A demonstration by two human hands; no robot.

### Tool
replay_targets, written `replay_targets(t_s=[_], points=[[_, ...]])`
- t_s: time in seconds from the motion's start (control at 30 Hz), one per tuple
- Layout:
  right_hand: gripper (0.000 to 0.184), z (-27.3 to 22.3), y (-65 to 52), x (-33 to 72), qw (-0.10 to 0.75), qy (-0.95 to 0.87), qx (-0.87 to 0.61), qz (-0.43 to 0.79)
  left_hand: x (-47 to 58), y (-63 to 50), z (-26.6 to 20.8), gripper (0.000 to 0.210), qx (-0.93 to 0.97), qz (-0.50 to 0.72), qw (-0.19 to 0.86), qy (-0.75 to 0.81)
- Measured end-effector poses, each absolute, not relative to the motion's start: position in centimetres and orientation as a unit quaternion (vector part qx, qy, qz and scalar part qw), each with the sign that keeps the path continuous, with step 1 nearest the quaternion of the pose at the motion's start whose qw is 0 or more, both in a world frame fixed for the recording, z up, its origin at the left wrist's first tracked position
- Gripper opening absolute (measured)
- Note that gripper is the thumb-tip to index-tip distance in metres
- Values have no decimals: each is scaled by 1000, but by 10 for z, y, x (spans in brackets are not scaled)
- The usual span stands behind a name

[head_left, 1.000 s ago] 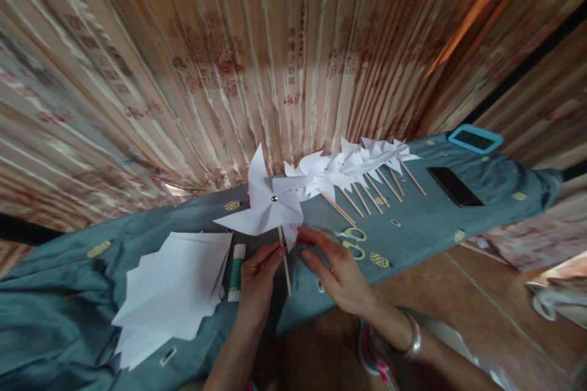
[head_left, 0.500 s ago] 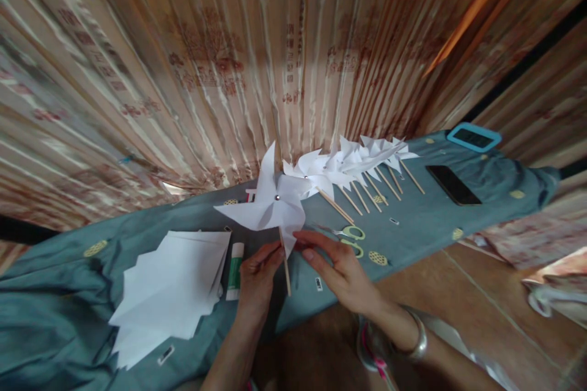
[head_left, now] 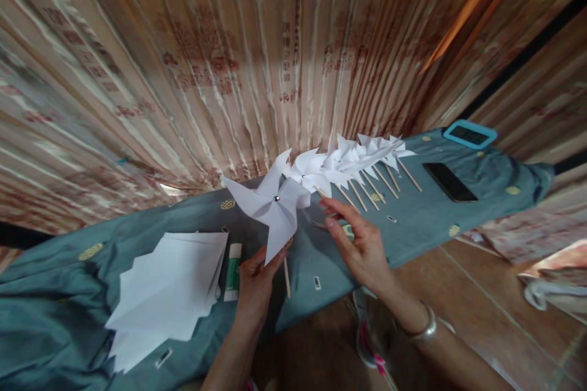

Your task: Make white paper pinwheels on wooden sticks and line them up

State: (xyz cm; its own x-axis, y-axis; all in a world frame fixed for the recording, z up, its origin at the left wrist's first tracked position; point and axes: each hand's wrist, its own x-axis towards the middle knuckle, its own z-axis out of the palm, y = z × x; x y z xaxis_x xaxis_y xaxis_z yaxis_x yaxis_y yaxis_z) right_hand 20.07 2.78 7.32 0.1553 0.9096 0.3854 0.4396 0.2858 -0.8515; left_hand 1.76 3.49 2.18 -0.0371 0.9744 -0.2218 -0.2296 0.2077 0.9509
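A white paper pinwheel (head_left: 276, 211) with a shiny pin at its centre is held up over the cloth. My left hand (head_left: 257, 278) is closed round its wooden stick, just below the paper blades; one blade partly hides the fingers. My right hand (head_left: 360, 244) is to the right of the pinwheel, fingers slightly curled and apart, holding nothing, close to a blade tip but not touching it. Beneath and behind that hand lie green-handled scissors (head_left: 348, 232), mostly covered. A row of similar white pinwheels (head_left: 342, 162) lies behind, sticks pointing toward me.
A stack of white paper (head_left: 165, 293) lies at left, with a green and white glue stick (head_left: 233, 272) beside it. On the right are a dark phone (head_left: 449, 182) and a blue-framed device (head_left: 470, 134). Green cloth (head_left: 413, 226) covers the table, against a patterned curtain (head_left: 257, 61).
The pinwheel's blades have turned on the pin. My right hand has come away from the lower blade and moved up and right, over the scissors. My left hand keeps its hold.
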Motion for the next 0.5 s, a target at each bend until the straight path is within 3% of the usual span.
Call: replay_targets(t_s=[0.1,0.2,0.5], points=[[47,58,40,211,480,-653,-557,183,19,35,21,22,372,506,593,504],[51,44,48,215,453,-665,-530,266,18,34,22,22,371,503,595,506],[48,44,53,208,478,-592,-448,470,19,35,24,27,349,508,600,511]])
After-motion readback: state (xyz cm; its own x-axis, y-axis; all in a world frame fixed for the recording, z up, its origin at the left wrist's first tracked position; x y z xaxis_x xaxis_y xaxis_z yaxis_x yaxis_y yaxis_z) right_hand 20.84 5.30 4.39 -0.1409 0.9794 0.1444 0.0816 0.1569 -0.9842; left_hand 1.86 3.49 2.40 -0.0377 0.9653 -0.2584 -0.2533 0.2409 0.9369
